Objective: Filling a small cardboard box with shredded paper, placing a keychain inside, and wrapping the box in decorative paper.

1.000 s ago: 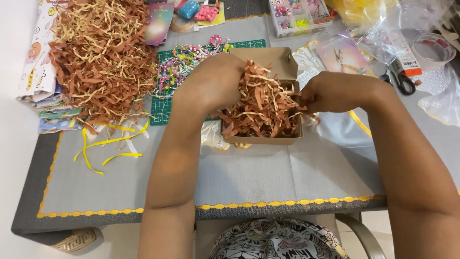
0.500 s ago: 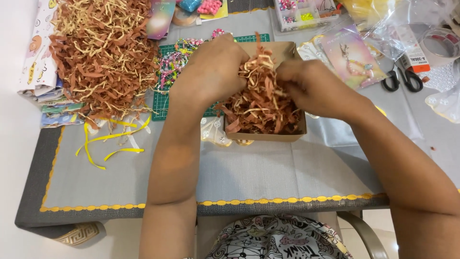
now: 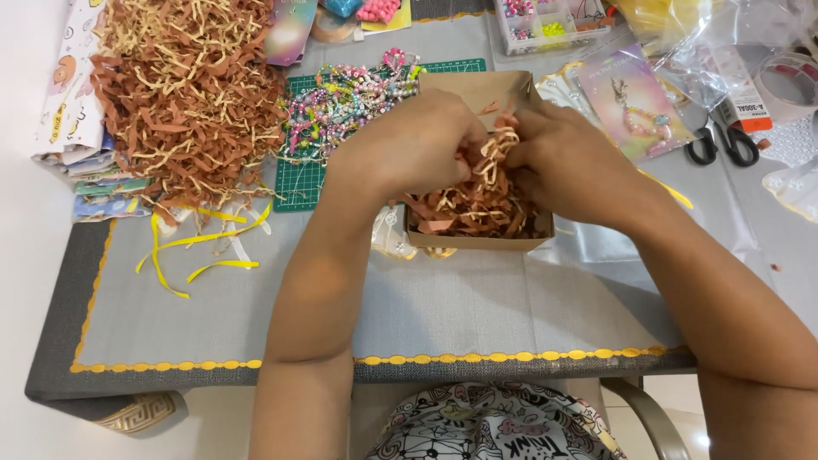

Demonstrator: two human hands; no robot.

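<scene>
Both hands press shredded paper down into the box.
Left hand (image 3: 417,140) and right hand (image 3: 567,158) now grasp brown paper shreds (image 3: 481,200) lower inside the cardboard box (image 3: 477,240), closer together than before.

Both hands, left hand (image 3: 417,140) and right hand (image 3: 567,158), sit in the brown cardboard box (image 3: 477,238) atop shredded paper filling (image 3: 477,200). A heap of brown shredded paper (image 3: 183,102) lies left; black-handled scissors (image 3: 720,140) right; the green cutting mat (image 3: 298,183) between heap and box.
</scene>
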